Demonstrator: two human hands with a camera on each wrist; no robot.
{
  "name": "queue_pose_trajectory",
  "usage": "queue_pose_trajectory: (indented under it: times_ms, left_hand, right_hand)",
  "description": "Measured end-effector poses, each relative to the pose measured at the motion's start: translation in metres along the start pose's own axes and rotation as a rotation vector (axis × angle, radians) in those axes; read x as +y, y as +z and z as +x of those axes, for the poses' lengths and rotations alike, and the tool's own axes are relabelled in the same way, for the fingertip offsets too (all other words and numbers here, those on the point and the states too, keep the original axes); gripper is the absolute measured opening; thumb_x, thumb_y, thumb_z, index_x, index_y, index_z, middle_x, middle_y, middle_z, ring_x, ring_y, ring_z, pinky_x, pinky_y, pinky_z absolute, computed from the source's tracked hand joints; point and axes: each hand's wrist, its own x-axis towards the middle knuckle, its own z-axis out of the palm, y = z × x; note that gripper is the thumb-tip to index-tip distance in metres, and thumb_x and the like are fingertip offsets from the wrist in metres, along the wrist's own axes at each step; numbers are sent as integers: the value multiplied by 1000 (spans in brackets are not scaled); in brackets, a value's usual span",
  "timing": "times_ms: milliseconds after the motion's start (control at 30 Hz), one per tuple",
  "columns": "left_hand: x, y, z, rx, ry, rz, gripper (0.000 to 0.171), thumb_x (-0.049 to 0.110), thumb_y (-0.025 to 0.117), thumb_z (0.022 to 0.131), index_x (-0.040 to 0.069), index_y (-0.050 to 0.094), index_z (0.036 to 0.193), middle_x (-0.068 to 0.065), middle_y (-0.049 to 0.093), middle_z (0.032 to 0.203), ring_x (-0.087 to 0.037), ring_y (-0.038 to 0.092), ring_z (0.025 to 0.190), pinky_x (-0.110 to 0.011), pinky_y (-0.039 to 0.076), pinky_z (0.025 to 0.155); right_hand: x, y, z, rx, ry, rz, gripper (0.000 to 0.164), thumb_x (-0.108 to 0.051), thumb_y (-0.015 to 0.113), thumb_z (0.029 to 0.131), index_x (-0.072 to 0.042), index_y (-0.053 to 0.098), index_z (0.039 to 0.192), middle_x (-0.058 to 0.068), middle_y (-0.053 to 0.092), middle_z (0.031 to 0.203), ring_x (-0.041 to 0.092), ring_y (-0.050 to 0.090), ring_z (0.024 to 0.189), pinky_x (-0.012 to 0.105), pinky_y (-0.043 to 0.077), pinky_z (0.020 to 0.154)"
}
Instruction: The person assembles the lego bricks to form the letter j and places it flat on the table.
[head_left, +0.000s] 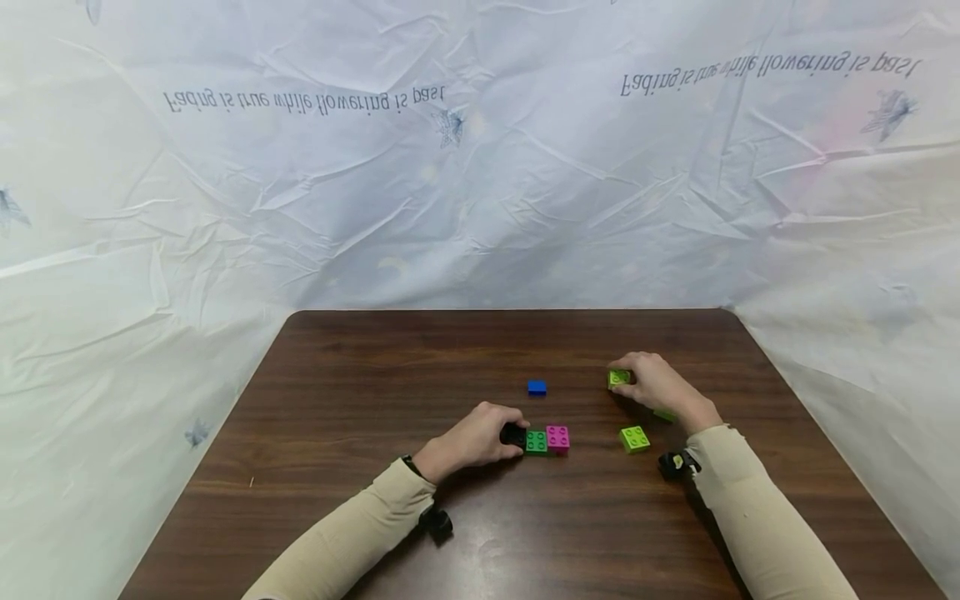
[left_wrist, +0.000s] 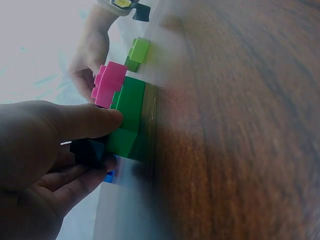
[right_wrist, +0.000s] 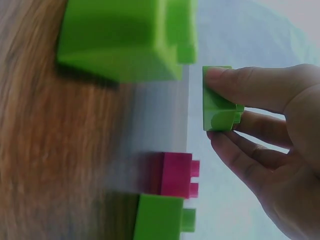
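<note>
My left hand (head_left: 477, 435) pinches a black brick (left_wrist: 87, 151) between thumb and fingers. The black brick is at one end of a longer green brick (head_left: 536, 442); fingers cover where they meet. At the green brick's other end, a pink brick (head_left: 558, 438) sits on top. Farther right, my right hand (head_left: 657, 388) grips a lime green brick (right_wrist: 218, 102) with the thumb on one side and fingertips on the other. That brick looks lifted off the table in the right wrist view.
A blue brick (head_left: 537, 387) lies beyond the left hand. Another lime brick (head_left: 634, 439) stands between the hands, and a further lime brick (head_left: 663, 414) is partly hidden under the right wrist. A magenta brick (right_wrist: 176, 174) shows near it. The brown table (head_left: 360, 358) meets hanging sheeting (head_left: 480, 225).
</note>
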Motion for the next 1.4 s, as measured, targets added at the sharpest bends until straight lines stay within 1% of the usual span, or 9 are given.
queue_pose_trajectory:
  times_ms: [367,767,1100,1267,1400]
  left_hand:
    - [-1,-1,1,-1,-1,3,30,22,79,83,15,70,111,2,71,113,-8,64,102,-20,51,83]
    - [-4,0,0,4,12,4,30,22,78,83,15,70,111,2,71,112,-9,64,101,-21,52,83]
    - [-4,-1,0,-4,6,2,31,23,78,83,16,70,112,2,71,113,-9,64,102,-22,52,83]
    - [-4,0,0,15,15,2,30,22,79,82,15,70,110,2,72,111,-8,64,100,-20,51,83]
    - [-5,1,0,28,22,3,30,21,80,81,15,71,108,3,72,109,-8,64,99,-20,51,83]
  right_hand:
    - [-7,-2,3,18,-45,-18,41,-16,70,90,0,63,127,21,63,123,40,59,112,53,49,89]
    - [-20,-1,5,35,-74,-6,41,-18,70,90,-1,63,127,19,62,123,37,58,111,52,50,88]
    - [-34,1,6,54,-115,-2,41,-20,70,91,-3,63,128,17,62,123,35,58,112,51,50,88]
    - [-39,2,7,72,-148,6,40,-19,70,90,-3,64,127,16,62,122,34,58,113,51,50,89]
    - [-43,4,8,70,-164,15,40,-18,69,91,-3,63,128,16,61,124,35,57,114,51,50,90]
